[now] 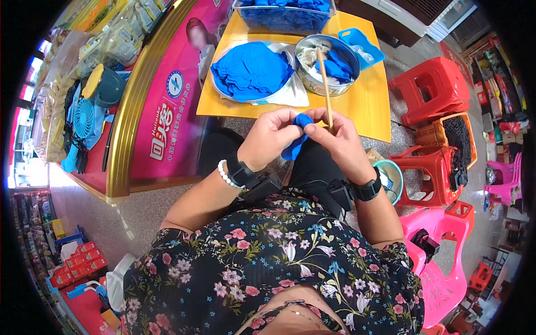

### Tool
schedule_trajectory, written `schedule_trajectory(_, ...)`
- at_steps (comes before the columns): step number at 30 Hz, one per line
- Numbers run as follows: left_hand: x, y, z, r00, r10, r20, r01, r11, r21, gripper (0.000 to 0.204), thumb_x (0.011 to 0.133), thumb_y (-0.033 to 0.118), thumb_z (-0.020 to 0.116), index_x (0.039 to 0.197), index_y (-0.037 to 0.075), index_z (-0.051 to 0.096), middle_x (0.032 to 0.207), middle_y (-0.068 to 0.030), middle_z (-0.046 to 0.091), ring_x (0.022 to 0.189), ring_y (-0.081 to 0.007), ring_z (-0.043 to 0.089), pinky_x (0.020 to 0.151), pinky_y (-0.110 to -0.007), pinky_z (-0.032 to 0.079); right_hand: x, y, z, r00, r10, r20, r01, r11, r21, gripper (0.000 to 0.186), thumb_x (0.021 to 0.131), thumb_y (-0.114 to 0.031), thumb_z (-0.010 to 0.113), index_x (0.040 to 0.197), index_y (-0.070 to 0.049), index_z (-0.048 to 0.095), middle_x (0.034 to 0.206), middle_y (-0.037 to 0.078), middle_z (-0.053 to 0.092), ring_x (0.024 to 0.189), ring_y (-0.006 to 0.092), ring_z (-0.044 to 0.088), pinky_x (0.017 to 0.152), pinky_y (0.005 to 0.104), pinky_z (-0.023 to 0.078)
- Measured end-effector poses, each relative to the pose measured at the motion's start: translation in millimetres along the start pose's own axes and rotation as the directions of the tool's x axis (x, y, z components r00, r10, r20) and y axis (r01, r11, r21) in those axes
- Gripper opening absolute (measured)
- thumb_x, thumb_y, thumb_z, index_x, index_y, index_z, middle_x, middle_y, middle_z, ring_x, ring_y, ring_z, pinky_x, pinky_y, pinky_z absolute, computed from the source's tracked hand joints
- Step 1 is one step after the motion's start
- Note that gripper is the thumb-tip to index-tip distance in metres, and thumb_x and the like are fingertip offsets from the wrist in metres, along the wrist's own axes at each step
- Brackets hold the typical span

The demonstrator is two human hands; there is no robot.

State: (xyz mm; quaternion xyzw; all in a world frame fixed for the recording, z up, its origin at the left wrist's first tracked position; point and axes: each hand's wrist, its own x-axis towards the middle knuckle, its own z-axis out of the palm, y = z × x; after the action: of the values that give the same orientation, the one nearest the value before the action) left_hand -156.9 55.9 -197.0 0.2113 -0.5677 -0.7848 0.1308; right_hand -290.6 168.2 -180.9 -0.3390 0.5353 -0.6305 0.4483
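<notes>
My left hand (265, 139) pinches a small piece of blue fabric (293, 149) above my lap. My right hand (340, 142) grips the same fabric with its thumb and also holds an upright light wooden stick (325, 78) among its fingers. Just beyond them, on the yellow table (374, 117), a white round container (288, 58) is heaped with blue fabric (250, 71). Beside it a round metal tin (329, 86) holds more blue pieces and pale crumpled material. The fingertips behind the fabric are partly hidden.
A clear bin (285, 25) of blue items and a blue basket (374, 56) sit on the table. A pink-fronted counter (167, 89) with a small fan (84, 120) stands left. Red stools (424, 84), an orange crate (469, 139), a green basin (391, 176) and a pink chair (441, 273) are right.
</notes>
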Motion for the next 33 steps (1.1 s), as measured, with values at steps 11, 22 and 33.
schedule_trajectory(11, 2.9, -8.0, 10.6, 0.886, 0.384, -0.261, -0.196, 0.82, 0.538, 0.022, 0.074, 0.011, 0.072, 0.085, 0.003, 0.055, 0.075, -0.0007, 0.057, 0.068, -0.0063, 0.053, 0.063, -0.02, 0.044, 2.2, 18.9, -2.6, 0.973, -0.174, -0.151, 0.176, 0.984, -0.002, 0.01, 0.083, -0.005, 0.068, 0.087, -0.003, 0.058, 0.08, -0.003, 0.058, 0.064, 0.0019, 0.047, 0.057, 0.0169, 0.039)
schedule_trajectory(22, 10.8, -4.8, 16.8, 0.99, -0.092, -0.105, 0.043, 0.917, -0.396, 0.014, 0.093, 0.012, 0.051, 0.105, 0.006, 0.057, 0.091, 0.0011, 0.061, 0.083, -0.0079, 0.06, 0.071, -0.024, 0.051, 4.4, 31.4, 8.8, 0.835, -0.539, -0.114, 0.497, 0.826, -0.267, 0.015, 0.075, 0.004, 0.07, 0.081, -0.003, 0.057, 0.085, 0.002, 0.053, 0.066, 0.0041, 0.044, 0.053, 0.018, 0.035)
schedule_trajectory(33, 16.6, -9.5, 3.5, 0.75, 0.657, -0.075, -0.467, 0.608, 0.642, 0.011, 0.084, -0.001, 0.062, 0.093, 0.002, 0.058, 0.085, 0.0025, 0.061, 0.072, -0.0057, 0.058, 0.064, -0.019, 0.046, 2.4, 24.5, -0.4, 0.975, -0.184, -0.124, 0.171, 0.979, -0.108, 0.016, 0.084, -0.013, 0.069, 0.088, -0.003, 0.056, 0.071, -0.008, 0.048, 0.06, -0.0009, 0.04, 0.05, 0.0168, 0.031)
